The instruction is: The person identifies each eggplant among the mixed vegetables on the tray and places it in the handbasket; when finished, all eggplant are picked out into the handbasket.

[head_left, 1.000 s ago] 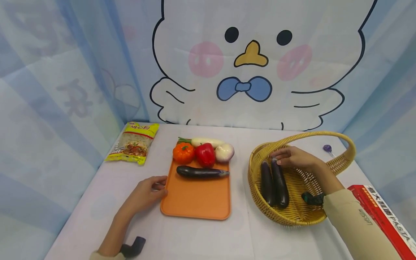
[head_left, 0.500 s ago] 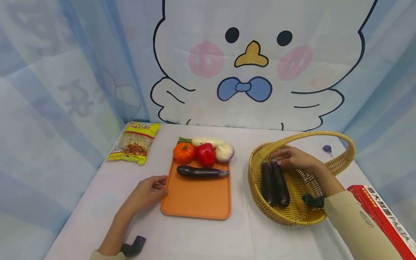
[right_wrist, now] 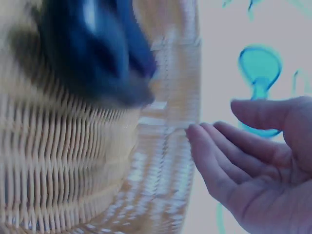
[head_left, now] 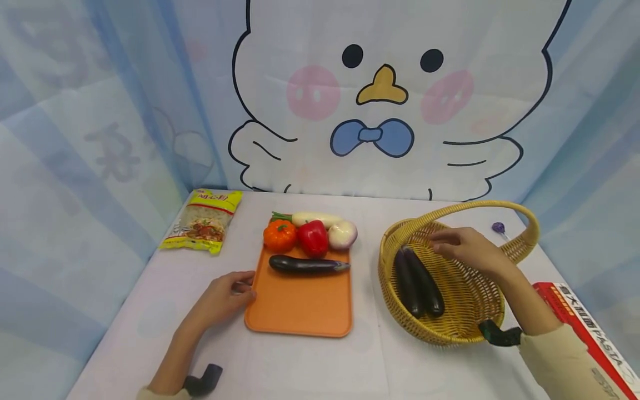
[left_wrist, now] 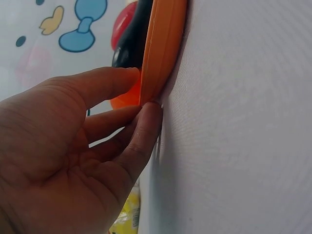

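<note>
Fingers (right_wrist: 212, 163) loose, right hand (head_left: 467, 247) hovers over wicker basket (head_left: 465, 291) at one o'clock; left hand (head_left: 226, 295) pinches tray (head_left: 300, 308); eggplants (head_left: 426, 286) gleam purple-black.

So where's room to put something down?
On the orange tray, nearer than its eggplant; on the table between tray and basket; in the basket, right of its two eggplants. Crowded: the tray's far end, with red pepper, orange vegetable and white radish.

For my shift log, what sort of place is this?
Probably a staged tabletop booth rather than a kitchen: a cartoon-bird curtain backs the white table, where a wicker basket of eggplants stands beside an orange tray.
</note>
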`<state>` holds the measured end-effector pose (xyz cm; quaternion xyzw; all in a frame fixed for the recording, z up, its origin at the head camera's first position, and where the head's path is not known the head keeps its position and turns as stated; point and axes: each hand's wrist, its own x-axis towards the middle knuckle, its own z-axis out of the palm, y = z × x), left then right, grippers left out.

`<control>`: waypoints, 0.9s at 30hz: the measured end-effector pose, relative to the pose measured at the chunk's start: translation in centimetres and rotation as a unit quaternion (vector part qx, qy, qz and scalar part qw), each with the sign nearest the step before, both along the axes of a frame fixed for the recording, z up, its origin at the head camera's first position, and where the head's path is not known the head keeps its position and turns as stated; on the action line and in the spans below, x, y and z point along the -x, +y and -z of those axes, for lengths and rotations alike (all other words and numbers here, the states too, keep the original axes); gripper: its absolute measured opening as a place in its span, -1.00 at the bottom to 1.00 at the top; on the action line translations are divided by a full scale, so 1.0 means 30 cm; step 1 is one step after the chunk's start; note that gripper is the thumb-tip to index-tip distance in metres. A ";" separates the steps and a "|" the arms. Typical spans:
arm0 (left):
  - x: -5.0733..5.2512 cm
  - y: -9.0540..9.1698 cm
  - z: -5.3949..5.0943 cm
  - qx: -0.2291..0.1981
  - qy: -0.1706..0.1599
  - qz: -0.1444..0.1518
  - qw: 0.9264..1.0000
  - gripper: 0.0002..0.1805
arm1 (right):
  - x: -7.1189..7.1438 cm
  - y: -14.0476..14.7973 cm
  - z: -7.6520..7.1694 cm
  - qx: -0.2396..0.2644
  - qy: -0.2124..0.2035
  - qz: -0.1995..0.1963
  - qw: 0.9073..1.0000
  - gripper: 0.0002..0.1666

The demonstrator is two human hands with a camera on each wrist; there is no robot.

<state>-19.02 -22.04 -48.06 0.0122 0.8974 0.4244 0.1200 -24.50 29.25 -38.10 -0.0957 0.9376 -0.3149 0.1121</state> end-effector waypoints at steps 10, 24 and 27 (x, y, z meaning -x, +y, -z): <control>-0.007 -0.002 -0.009 -0.004 0.008 0.005 1.000 -0.43 | -0.305 -0.181 -0.143 0.037 0.108 0.021 0.993 -0.52; 0.005 -0.003 0.004 -0.004 0.018 0.003 1.000 -0.45 | -0.321 -0.529 0.058 0.217 0.119 -0.021 0.969 -0.52; -0.001 0.001 0.010 -0.003 0.013 -0.002 1.000 -0.45 | -0.288 -0.579 0.099 0.191 0.111 0.014 0.975 -0.50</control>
